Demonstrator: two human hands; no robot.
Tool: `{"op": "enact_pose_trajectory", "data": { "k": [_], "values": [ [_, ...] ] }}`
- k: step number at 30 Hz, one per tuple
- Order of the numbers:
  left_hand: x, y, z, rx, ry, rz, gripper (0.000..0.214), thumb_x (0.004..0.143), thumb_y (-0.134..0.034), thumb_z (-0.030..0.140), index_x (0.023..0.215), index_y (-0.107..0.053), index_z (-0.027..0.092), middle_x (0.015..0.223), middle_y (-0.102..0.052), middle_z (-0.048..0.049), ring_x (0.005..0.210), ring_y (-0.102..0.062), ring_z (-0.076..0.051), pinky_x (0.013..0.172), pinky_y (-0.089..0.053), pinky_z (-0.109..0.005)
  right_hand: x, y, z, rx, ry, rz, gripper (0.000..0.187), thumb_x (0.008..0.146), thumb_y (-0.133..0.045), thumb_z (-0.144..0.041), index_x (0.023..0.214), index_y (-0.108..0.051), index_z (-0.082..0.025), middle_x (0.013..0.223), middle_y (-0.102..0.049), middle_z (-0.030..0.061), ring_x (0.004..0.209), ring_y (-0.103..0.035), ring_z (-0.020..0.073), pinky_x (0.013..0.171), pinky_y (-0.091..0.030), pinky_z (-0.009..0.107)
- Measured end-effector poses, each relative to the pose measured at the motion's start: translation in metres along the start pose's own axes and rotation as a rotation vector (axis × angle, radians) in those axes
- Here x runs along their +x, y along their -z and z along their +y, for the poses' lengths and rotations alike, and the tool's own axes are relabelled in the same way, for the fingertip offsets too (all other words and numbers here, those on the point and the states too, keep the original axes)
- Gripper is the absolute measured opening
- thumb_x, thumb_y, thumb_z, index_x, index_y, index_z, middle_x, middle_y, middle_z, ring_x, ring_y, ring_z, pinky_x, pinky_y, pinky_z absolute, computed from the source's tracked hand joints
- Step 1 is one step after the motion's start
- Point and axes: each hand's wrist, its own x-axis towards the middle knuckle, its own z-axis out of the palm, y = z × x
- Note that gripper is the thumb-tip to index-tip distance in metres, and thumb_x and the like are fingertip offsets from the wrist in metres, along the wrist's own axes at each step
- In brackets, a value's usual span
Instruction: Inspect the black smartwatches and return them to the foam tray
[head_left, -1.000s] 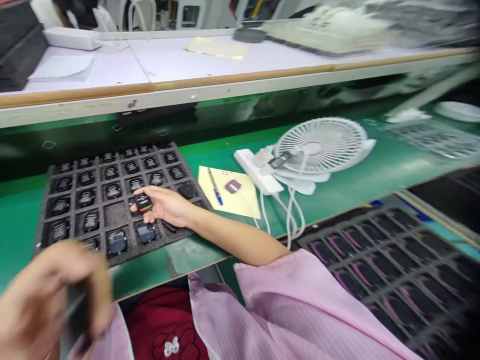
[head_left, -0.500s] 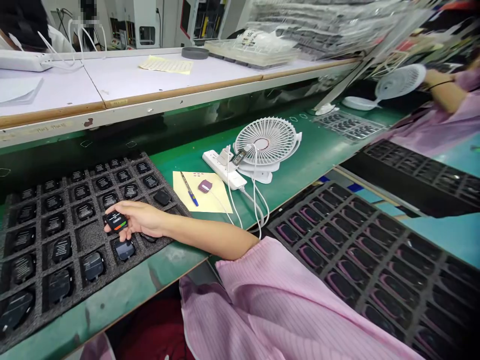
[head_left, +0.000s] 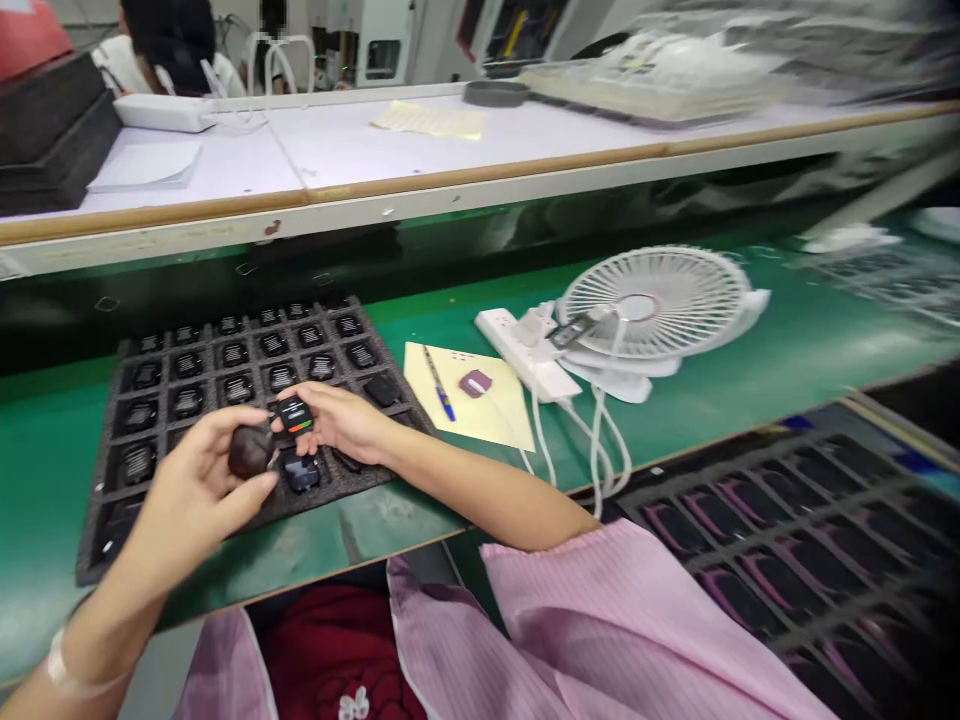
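My left hand [head_left: 187, 490] grips a dark, glossy, rounded piece [head_left: 251, 452] between thumb and fingers; its exact kind is unclear. Close beside it, my right hand [head_left: 337, 425] pinches a smartwatch [head_left: 295, 415] without a strap, its screen lit with white text and an orange and green band. Both hands are over a black foam tray [head_left: 91, 535], whose pockets hold several smartwatches with text on their screens. One dark-screened smartwatch [head_left: 301, 472] lies in a pocket just below my right hand. My hands and forearms hide part of the tray.
Right of the tray lie a yellow sheet [head_left: 495, 425], a pen [head_left: 439, 385] and a small purple piece [head_left: 475, 383] with a cable. Beyond are a white power strip [head_left: 551, 380], cables and a white fan [head_left: 652, 300]. Another foam tray [head_left: 652, 490] sits lower right. A shelf edge [head_left: 480, 180] runs behind.
My left hand has come into view from the left, holding the dark piece beside the lit smartwatch. My right hand still holds that smartwatch. The view has swung left.
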Motion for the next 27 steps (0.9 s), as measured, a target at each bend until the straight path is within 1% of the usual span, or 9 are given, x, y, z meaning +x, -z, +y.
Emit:
{"op": "enact_pose_trajectory", "data": {
  "k": [3,5,7,9,11,14,17,20,27],
  "values": [
    [0.027,-0.014,-0.030,-0.072,0.056,0.062,0.049,0.073,-0.085,0.029,0.113,-0.060,0.022,0.090,-0.069,-0.0017,0.068,-0.063,-0.014,0.054,-0.050,-0.020,-0.003,0.001,0.003,-0.016,0.026,0.012,0.013,0.110,-0.060,-0.030,0.111,-0.065,-0.018,0.085,-0.078,0.0036,0.053,-0.070,0.0138,0.051,-0.056,0.022],
    [0.036,-0.016,-0.045,-0.114,0.066,0.094,0.051,0.071,-0.084,0.026,0.114,-0.058,0.022,0.091,-0.070,-0.0013,0.071,-0.065,-0.014,0.057,-0.051,-0.020,-0.004,0.001,0.003,-0.030,0.053,0.001,0.013,0.104,-0.067,-0.030,0.111,-0.065,-0.019,0.087,-0.078,0.0037,0.057,-0.073,0.0149,0.053,-0.056,0.023],
    [0.037,-0.015,-0.052,-0.156,0.055,0.098,0.054,0.070,-0.084,0.024,0.117,-0.057,0.021,0.096,-0.070,-0.0021,0.079,-0.068,-0.014,0.062,-0.054,-0.020,-0.007,0.001,0.001,-0.051,0.075,-0.028,0.018,0.097,-0.073,-0.026,0.112,-0.065,-0.020,0.089,-0.078,0.0027,0.062,-0.074,0.0154,0.056,-0.057,0.024],
    [0.035,-0.013,-0.052,-0.195,0.040,0.094,0.059,0.071,-0.084,0.022,0.124,-0.057,0.021,0.103,-0.071,-0.0037,0.085,-0.070,-0.015,0.068,-0.057,-0.021,-0.009,-0.001,-0.004,-0.093,0.103,-0.053,0.029,0.089,-0.076,-0.017,0.115,-0.064,-0.020,0.093,-0.078,0.0017,0.066,-0.075,0.0149,0.061,-0.059,0.024],
    [0.032,-0.011,-0.051,-0.222,0.031,0.099,0.066,0.072,-0.084,0.020,0.131,-0.055,0.021,0.112,-0.071,-0.0052,0.084,-0.070,-0.013,0.072,-0.059,-0.022,-0.009,-0.003,-0.011,-0.154,0.138,-0.070,0.040,0.083,-0.075,-0.010,0.119,-0.063,-0.021,0.099,-0.078,0.0011,0.069,-0.076,0.0142,0.065,-0.059,0.025],
    [0.030,-0.009,-0.050,-0.233,0.034,0.126,0.072,0.075,-0.082,0.019,0.140,-0.052,0.022,0.119,-0.070,-0.0070,0.075,-0.067,-0.010,0.068,-0.059,-0.022,-0.006,-0.004,-0.019,-0.231,0.166,-0.107,0.051,0.078,-0.073,-0.006,0.125,-0.060,-0.022,0.103,-0.078,0.0006,0.070,-0.075,0.0139,0.066,-0.059,0.025],
    [0.029,-0.008,-0.052,-0.241,0.033,0.136,0.074,0.077,-0.080,0.019,0.145,-0.049,0.023,0.116,-0.071,-0.0069,0.071,-0.067,-0.010,0.064,-0.058,-0.021,0.000,-0.003,-0.019,-0.243,0.154,-0.125,0.054,0.077,-0.072,-0.007,0.126,-0.058,-0.023,0.105,-0.077,0.0008,0.070,-0.075,0.0137,0.063,-0.059,0.025],
    [0.029,-0.008,-0.054,-0.248,0.030,0.108,0.070,0.078,-0.079,0.018,0.142,-0.051,0.021,0.106,-0.071,-0.0043,0.070,-0.069,-0.010,0.064,-0.059,-0.020,0.002,-0.001,-0.013,-0.230,0.148,-0.118,0.053,0.076,-0.073,-0.009,0.125,-0.058,-0.022,0.102,-0.076,0.0001,0.070,-0.075,0.0131,0.061,-0.059,0.023],
    [0.033,-0.008,-0.058,-0.244,-0.034,0.102,0.050,0.077,-0.080,0.017,0.123,-0.058,0.020,0.101,-0.070,-0.0019,0.065,-0.069,-0.009,0.060,-0.061,-0.019,0.000,0.003,-0.005,-0.251,0.199,-0.187,0.050,0.080,-0.077,-0.009,0.125,-0.058,-0.022,0.095,-0.074,-0.0016,0.075,-0.076,0.0143,0.067,-0.061,0.025]
  ]
}}
